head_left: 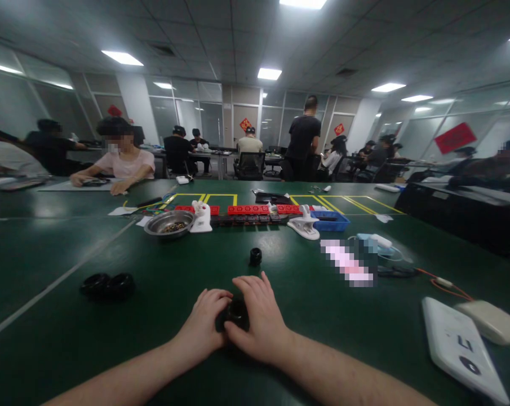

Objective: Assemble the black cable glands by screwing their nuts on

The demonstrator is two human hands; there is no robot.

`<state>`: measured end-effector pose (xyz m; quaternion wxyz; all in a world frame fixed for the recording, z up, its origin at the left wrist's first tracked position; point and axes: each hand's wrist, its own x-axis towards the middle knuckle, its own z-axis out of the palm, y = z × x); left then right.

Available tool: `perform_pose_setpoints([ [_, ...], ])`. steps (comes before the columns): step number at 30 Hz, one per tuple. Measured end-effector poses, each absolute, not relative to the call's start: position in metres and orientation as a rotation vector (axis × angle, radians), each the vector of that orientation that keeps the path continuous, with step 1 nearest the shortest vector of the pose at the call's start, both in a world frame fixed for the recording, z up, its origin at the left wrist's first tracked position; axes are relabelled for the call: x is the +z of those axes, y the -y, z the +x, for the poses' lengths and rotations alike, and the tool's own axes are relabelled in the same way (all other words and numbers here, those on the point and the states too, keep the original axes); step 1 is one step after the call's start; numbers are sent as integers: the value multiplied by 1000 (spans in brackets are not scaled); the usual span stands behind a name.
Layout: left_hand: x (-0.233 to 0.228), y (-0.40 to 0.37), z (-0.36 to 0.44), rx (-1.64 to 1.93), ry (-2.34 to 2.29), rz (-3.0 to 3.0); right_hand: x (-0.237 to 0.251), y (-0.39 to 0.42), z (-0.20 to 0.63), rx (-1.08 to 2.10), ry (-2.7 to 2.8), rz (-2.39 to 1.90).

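Two bare forearms enter from the bottom edge of the view, with no sleeve, cuff, watch, bracelet or glove showing anywhere along them. The left hand (206,321) is uncovered, its knuckles rounded and its fingers short and plain, with no ring visible on those that show. The right hand (258,318) is likewise bare, its broad back free of marks or tape, its fingernails cut short and unpainted, and a light scatter of fine hair shows along the forearm behind it.
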<state>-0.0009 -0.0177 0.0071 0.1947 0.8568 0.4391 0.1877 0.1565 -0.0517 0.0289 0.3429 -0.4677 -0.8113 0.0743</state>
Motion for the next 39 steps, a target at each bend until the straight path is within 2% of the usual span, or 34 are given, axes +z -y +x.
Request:
perform_pose_setpoints([
  [5,9,19,-1,534,-1213,2382,28,51,154,253,2061,-1280],
  [12,8,17,0,535,-1237,2363,31,56,155,331,2191,-1065],
  [19,9,18,-1,519,-1225,2370,26,51,157,232,2025,-1182],
  [24,13,20,-1,541,-1204,2349,26,53,153,279,2032,-1274],
  [31,8,17,0,531,-1218,2393,33,55,158,322,2174,-989],
  [39,9,17,-2,511,-1200,2366,24,50,155,278,2025,-1275],
])
